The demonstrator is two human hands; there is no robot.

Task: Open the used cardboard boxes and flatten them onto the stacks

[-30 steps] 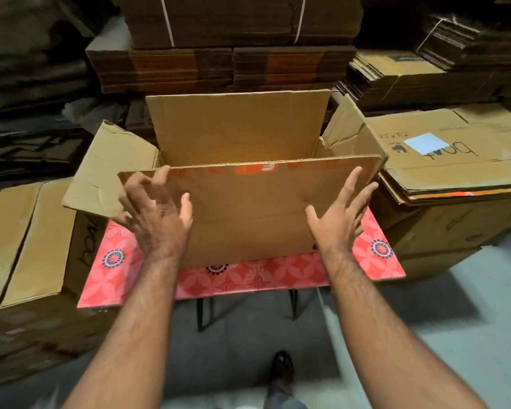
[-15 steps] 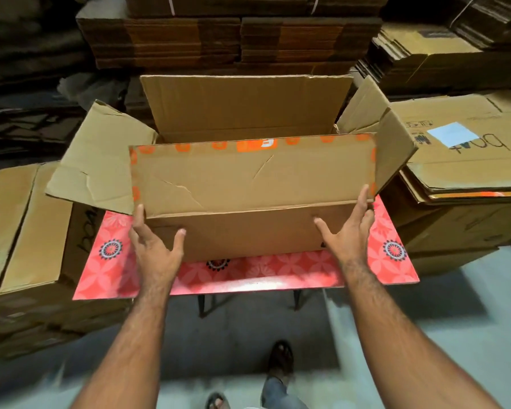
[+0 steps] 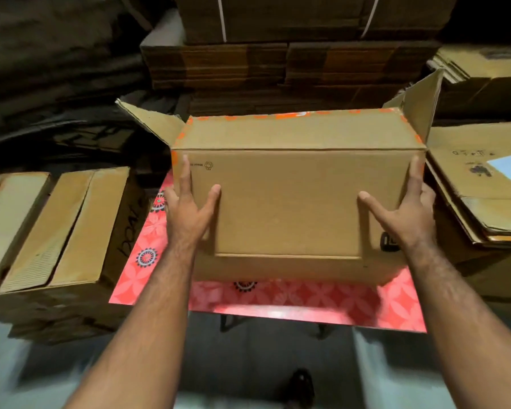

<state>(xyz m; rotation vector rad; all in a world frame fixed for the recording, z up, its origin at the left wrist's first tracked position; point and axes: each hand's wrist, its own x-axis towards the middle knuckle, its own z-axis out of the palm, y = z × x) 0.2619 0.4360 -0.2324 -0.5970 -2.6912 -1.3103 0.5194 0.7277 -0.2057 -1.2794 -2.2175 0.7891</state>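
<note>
I am looking down at stacks of flattened cardboard filling the back of the room, with another flattened pile lying to my right and closed cartons sitting to my left. The cardboard box is standing on the red patterned table directly ahead of me, its long axis running left to right, end flaps sticking out at both sides. My left hand and right hand are pressing flat against its near face, fingers spread and straight, one at each end, equally near. I am judging that collapsing it sideways is coming next.
</note>
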